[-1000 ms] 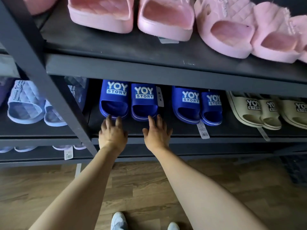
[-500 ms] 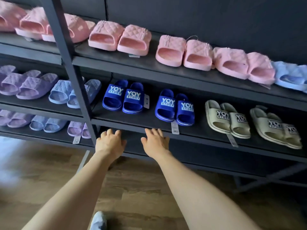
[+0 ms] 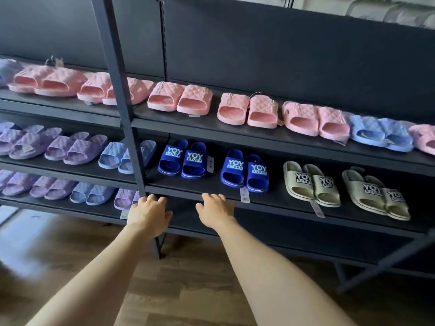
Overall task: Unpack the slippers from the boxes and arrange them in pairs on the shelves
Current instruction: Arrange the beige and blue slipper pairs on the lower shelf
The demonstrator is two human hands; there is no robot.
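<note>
The dark blue YOY STORY pair stands on the middle shelf near its left end, just right of the upright post. The two slippers sit side by side, touching, with their open ends toward the front edge.

A second ago both hands had their fingertips at the front of this pair. They have now drawn back to the shelf's front edge and are clear of the slippers. The view has also pulled away, taking in more of the rack.

The left hand is palm down, fingers loosely spread and holding nothing, at the foot of the post. The right hand is likewise palm down, relaxed and empty, below the gap between this pair and the second blue pair. Whether either hand touches the edge cannot be told.

Judgement: the placing of this pair is finished and the person is stepping back.

Further right on the same shelf stand two beige pairs. Pink quilted pairs line the shelf above, and purple and light blue pairs fill the bay to the left. No box is in view, so further stock must be fetched from elsewhere
</note>
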